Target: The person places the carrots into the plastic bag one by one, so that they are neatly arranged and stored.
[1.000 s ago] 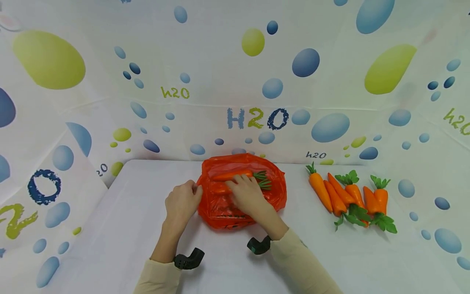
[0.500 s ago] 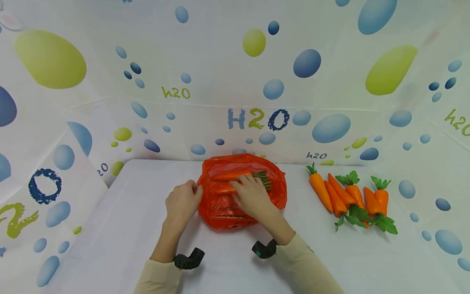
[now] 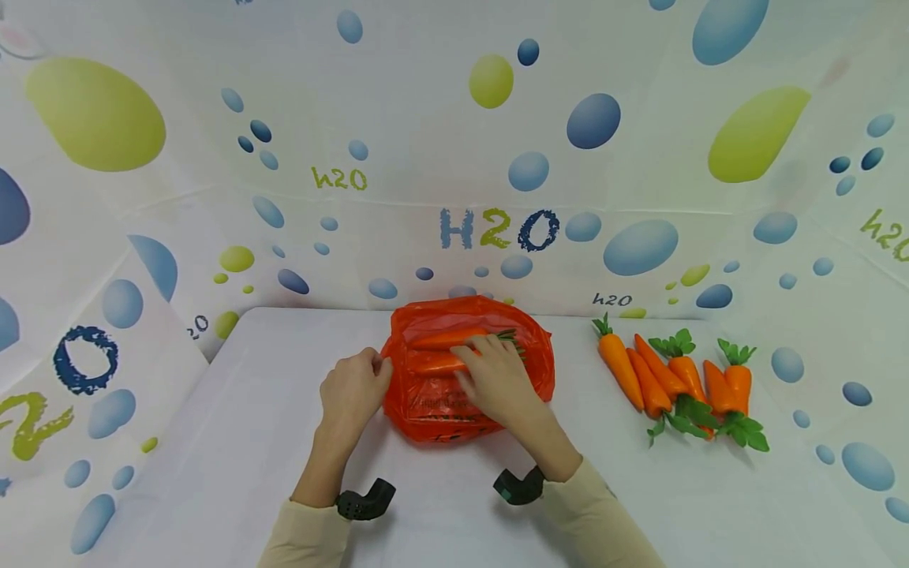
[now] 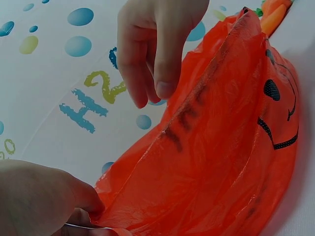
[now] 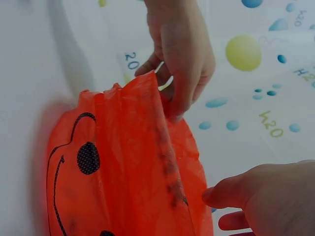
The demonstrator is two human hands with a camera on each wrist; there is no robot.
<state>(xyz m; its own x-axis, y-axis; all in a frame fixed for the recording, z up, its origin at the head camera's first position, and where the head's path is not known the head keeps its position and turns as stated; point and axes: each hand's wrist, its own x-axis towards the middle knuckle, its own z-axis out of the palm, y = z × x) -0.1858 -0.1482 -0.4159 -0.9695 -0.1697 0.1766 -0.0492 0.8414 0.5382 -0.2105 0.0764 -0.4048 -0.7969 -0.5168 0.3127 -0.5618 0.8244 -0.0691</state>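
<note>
We see 2 hands at work on 1 red plastic bag (image 3: 426, 416), which lies on the bench (image 3: 273, 379), near its far edge. The left hand (image 3: 355, 388) has its grip clenched on the bag's left edge, the plastic pinched between thumb and fingers. The right hand (image 3: 503, 380) has its grip released: its fingers hang relaxed over the bag's opening, at the leafy end of the carrots there.

We count 2 carrots in sight within the bag, 1 behind the other with tips to the left: the far carrot (image 3: 442, 340) and the near carrot (image 3: 432, 363). Green stems show just past the right hand. From the wrists, we see black printed marks on the bag's near side, including round eye-like spots.

Well apart from the bag, on the right of the bench, we count 6 loose carrots (image 3: 660, 368) in 1 loose cluster. We find 3 tufts of greens at their far ends; the leaves at the near side overlap too much for us to count.

We note 2 pale sleeves (image 3: 605, 517) and 2 black wrist devices (image 3: 520, 487), 1 of each per arm. Behind the bench hangs 1 white backdrop (image 3: 419, 134) with blue and green drops and 1 large "H2O" across the middle.
</note>
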